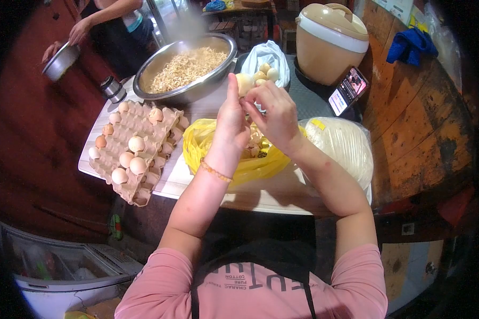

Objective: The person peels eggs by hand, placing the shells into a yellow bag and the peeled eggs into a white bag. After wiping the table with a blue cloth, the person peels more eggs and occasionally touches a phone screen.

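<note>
single head-worn view, looking forward and steeply down from above, at arm's length, wide-angle

the pale table carries egg trays, a metal bowl and a yellow bag.

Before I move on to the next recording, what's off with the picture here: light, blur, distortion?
Head view: strong wide-angle bending, with black corners; a whitish haze blurs the space above the metal bowl; the table is brightly lit, with shadows along its near edge; the freezer sits in dimmer light.
</note>
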Tool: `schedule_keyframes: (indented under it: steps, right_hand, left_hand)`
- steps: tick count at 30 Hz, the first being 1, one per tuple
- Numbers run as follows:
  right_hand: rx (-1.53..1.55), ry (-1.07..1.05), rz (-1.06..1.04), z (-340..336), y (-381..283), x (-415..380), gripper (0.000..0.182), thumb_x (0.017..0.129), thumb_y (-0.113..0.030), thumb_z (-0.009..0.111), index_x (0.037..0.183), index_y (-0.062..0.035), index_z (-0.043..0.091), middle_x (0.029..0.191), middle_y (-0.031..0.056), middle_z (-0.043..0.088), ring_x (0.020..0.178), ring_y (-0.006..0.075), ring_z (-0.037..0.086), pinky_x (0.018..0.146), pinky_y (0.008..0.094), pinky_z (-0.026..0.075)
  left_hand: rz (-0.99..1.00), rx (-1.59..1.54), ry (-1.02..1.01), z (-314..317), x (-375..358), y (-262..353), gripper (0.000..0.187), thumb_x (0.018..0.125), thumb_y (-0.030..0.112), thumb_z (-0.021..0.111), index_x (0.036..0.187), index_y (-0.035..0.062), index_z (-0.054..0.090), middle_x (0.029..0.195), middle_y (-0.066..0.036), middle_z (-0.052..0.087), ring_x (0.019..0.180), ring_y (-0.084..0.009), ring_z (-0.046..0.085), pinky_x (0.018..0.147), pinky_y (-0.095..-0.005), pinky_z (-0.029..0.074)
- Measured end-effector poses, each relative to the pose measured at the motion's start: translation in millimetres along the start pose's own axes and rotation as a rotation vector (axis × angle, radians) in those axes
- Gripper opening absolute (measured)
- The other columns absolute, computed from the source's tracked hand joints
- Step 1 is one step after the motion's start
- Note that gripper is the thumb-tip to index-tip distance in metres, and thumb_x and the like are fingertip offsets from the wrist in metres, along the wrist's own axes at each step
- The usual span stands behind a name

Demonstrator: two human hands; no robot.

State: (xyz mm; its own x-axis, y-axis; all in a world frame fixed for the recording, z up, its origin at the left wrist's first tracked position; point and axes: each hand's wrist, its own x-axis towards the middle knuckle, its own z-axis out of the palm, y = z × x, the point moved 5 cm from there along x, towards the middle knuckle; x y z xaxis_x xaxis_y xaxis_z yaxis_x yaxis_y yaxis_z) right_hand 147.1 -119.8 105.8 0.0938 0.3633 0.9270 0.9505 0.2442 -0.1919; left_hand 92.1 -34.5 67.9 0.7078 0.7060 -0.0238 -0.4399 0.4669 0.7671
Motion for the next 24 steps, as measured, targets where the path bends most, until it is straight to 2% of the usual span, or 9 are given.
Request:
schedule_keyframes:
  steps: [7,11,13,14,17,19,21,22,24]
  right_hand:
    - [-0.077,-0.278,-0.055,23,1,-16,0.014,0.079,-0.019,0.069,0.077,-0.0083,0.06,0.076,0.0052,0.057,0.071,0.0241,0.059,0.066,0.035,0.044]
    - [-0.167,-0.517,-0.092,47,7,-40,0.013,0.077,-0.02,0.066,0.071,-0.0091,0.061,0.079,0.0037,0.059,0.078,0.0223,0.06,0.07,0.0365,0.045]
    - [-0.2,-0.647,-0.097,51,0,-42,0.008,0.076,-0.018,0.065,0.076,-0.0099,0.062,0.089,0.0043,0.059,0.086,0.022,0.06,0.073,0.0361,0.045]
    - [-0.131,-0.68,-0.06,49,-2,-43,0.01,0.076,-0.016,0.064,0.084,-0.011,0.065,0.097,0.0059,0.056,0.095,0.0229,0.058,0.078,0.0378,0.044]
    - [-0.161,-0.641,-0.076,50,2,-48,0.015,0.076,-0.015,0.064,0.091,-0.0119,0.065,0.098,0.0068,0.055,0.101,0.0234,0.055,0.081,0.0395,0.042]
    - [-0.17,-0.645,-0.065,49,5,-46,0.018,0.077,-0.019,0.066,0.093,-0.0111,0.066,0.097,0.0076,0.055,0.101,0.024,0.054,0.082,0.0405,0.042]
    - [-0.176,-0.764,-0.029,50,7,-44,0.019,0.077,-0.022,0.067,0.091,-0.0103,0.065,0.098,0.0074,0.055,0.098,0.0243,0.054,0.082,0.0399,0.042]
    - [-0.175,-0.713,-0.04,49,8,-43,0.021,0.077,-0.026,0.067,0.089,-0.0089,0.065,0.096,0.0079,0.055,0.095,0.0251,0.055,0.081,0.04,0.042]
    - [-0.168,-0.686,-0.034,48,10,-42,0.021,0.077,-0.026,0.067,0.088,-0.0082,0.065,0.094,0.0082,0.055,0.094,0.0253,0.055,0.08,0.0399,0.042]
  left_hand:
    - [0.204,0.496,0.219,-33,31,54,0.051,0.09,0.056,0.055,0.11,0.0106,0.061,0.102,-0.001,0.066,0.089,-0.0074,0.055,0.081,-0.0255,0.041]
    - [0.094,0.798,0.084,-40,74,55,0.05,0.088,0.056,0.058,0.109,0.0105,0.061,0.1,0.001,0.067,0.08,-0.0042,0.055,0.07,-0.022,0.041]
    - [-0.016,0.839,0.046,-31,94,40,0.049,0.087,0.054,0.062,0.108,0.0094,0.061,0.097,0.0,0.067,0.07,-0.0021,0.052,0.056,-0.0184,0.038]
    - [-0.045,0.765,-0.041,-31,111,30,0.063,0.08,0.055,0.069,0.111,0.0012,0.06,0.094,-0.004,0.067,0.072,-0.0066,0.053,0.051,-0.0197,0.037]
    - [-0.008,0.944,-0.036,-28,161,13,0.067,0.079,0.056,0.069,0.114,-0.0003,0.058,0.093,-0.005,0.067,0.071,-0.008,0.054,0.052,-0.0184,0.038]
    - [-0.005,0.977,-0.076,-28,195,5,0.077,0.074,0.057,0.073,0.12,-0.0031,0.055,0.098,-0.009,0.066,0.077,-0.0115,0.058,0.057,-0.0222,0.046]
    - [0.225,1.158,0.137,-32,230,4,0.085,0.069,0.055,0.078,0.123,-0.005,0.051,0.107,-0.015,0.064,0.092,-0.0214,0.063,0.075,-0.033,0.052]
    - [0.3,1.232,0.169,-31,247,5,0.091,0.066,0.052,0.081,0.126,-0.0073,0.047,0.117,-0.022,0.06,0.109,-0.032,0.06,0.093,-0.0392,0.047]
    - [0.34,1.32,0.174,-26,267,-2,0.091,0.066,0.05,0.081,0.127,-0.0074,0.047,0.119,-0.024,0.059,0.112,-0.0341,0.058,0.096,-0.0387,0.045]
